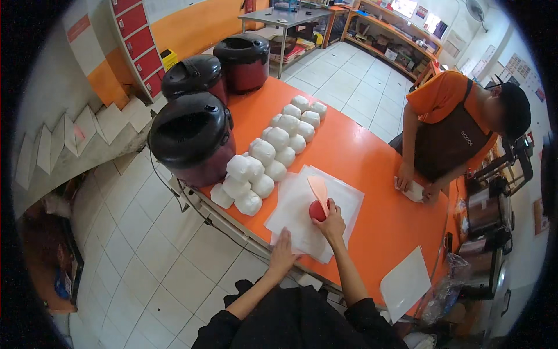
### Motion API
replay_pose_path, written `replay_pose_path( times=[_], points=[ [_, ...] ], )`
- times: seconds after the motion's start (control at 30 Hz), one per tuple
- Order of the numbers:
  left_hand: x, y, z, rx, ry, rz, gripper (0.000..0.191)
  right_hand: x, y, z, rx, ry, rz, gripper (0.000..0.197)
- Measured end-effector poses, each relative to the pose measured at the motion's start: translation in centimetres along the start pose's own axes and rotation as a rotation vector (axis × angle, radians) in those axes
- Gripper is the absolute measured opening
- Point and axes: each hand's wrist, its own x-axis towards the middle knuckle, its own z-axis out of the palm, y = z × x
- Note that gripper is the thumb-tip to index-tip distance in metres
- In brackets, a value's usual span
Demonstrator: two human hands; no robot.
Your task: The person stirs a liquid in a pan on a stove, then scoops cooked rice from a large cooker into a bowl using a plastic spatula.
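My right hand [330,221] is closed around a small red bowl or cup [317,210] together with a pale orange rice paddle [318,192], whose broad end points away from me. Beneath them lies an uneven stack of white paper sheets [296,198]. My left hand [283,253] rests with its fingers on the near left edge of the stack and holds nothing. Just beyond the sheets, rounded white paper-wrapped bundles [261,152] are piled in a long row. What is inside the red bowl or cup cannot be seen.
Large dark red rice cookers [189,135] with black lids line the left end of the orange table [335,139]. Across it, a co-worker in an apron [449,144] handles a white wrapped bundle [409,190]. Another white sheet [405,283] lies at the right; a cable [226,233] runs along the table's near side.
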Motion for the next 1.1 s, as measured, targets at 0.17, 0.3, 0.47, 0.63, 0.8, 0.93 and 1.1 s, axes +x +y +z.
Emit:
replay_pose_path(
  times=[0.17,0.3,0.47,0.63,0.8,0.93,1.1],
  points=[
    [0.1,-0.1,0.0,-0.057,0.019,-0.025,0.090,-0.1,0.0,-0.2,-0.007,0.021,0.078,0.082],
    [0.2,0.0,-0.4,-0.002,-0.025,-0.026,0.091,-0.5,1.2,-0.6,-0.026,0.061,0.121,0.081],
    [0.5,0.0,-0.8,0.119,-0.149,0.017,0.089,-1.5,4.2,-2.1,-0.039,0.080,0.213,0.084],
    [0.5,-0.2,-0.7,0.200,-0.198,0.021,0.090,-3.4,8.3,-4.9,-0.065,0.086,0.341,0.086],
    [0.1,-0.2,-1.1,0.246,-0.198,0.024,0.093,-4.8,14.7,-7.5,-0.093,0.161,0.469,0.088],
    [0.0,0.3,-0.8,0.371,-0.218,-0.059,0.097,-4.1,20.6,-8.2,-0.013,0.207,0.417,0.087],
    [0.0,1.2,-1.4,0.443,-0.257,-0.113,0.095,-4.4,21.0,-9.9,0.084,0.220,0.310,0.084]
  ],
)
